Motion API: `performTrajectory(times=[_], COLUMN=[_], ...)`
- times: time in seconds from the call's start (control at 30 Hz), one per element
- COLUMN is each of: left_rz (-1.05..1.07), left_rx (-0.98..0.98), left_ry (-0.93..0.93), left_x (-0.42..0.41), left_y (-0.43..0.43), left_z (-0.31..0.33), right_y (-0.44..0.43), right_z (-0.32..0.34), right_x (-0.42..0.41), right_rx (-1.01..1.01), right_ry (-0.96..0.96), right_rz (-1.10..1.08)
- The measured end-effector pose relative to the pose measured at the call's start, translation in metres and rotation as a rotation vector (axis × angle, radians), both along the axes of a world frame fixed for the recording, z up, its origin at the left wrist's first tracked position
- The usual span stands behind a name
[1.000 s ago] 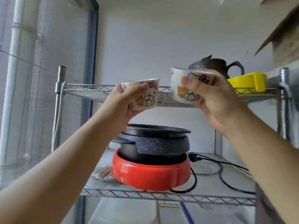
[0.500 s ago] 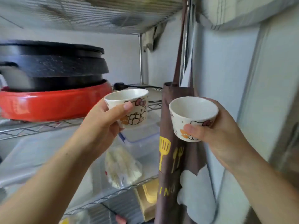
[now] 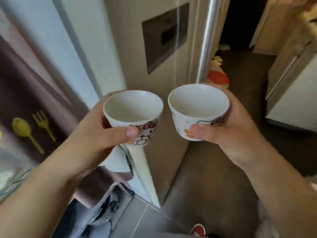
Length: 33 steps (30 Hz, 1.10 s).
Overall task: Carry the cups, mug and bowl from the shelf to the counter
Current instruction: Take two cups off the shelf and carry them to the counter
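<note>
I hold two small white cups with cartoon cat prints, both upright and empty. My left hand (image 3: 96, 134) grips the left cup (image 3: 133, 109), thumb across its front. My right hand (image 3: 228, 131) grips the right cup (image 3: 197, 103) the same way. The cups sit side by side at chest height, a small gap between them. The shelf, mug, bowl and counter are out of view.
A beige fridge (image 3: 154, 40) with a steel handle (image 3: 205, 40) stands straight ahead. A brown apron (image 3: 30, 100) with a yellow spoon and fork print hangs at left. Dark floor (image 3: 214, 177) opens to the right, toward a white cabinet (image 3: 295, 100).
My view has swung right and down, from the wire shelf past the apron to the fridge and floor. Both cups came away from the shelf and stay in my hands.
</note>
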<state>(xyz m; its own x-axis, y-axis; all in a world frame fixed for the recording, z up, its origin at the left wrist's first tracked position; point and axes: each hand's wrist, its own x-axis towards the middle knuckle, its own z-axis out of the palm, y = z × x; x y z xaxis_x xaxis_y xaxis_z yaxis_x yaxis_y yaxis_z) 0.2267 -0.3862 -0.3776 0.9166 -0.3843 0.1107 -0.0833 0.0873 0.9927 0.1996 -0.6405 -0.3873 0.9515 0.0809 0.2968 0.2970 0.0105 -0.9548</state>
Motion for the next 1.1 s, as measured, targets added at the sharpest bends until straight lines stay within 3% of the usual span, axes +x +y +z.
performTrajectory(times=[0.27,0.6,1.1], left_rz=[-0.184,-0.225,-0.323], left_rx=[0.036,0.282,0.368], left_ry=[0.102,0.148,0.16], left_x=[0.064,0.11,0.275], left_y=[-0.155,-0.302,-0.511], left_z=[-0.064,-0.136,-0.196], right_y=[-0.147,-0.279,-0.474], right_z=[-0.07,-0.148,-0.177], right_x=[0.001,0.0,0.156], right_rx=[-0.142,-0.142,-0.131], right_ry=[0.156,0.397,0.473], right_rz=[-0.368,-0.67,-0.899])
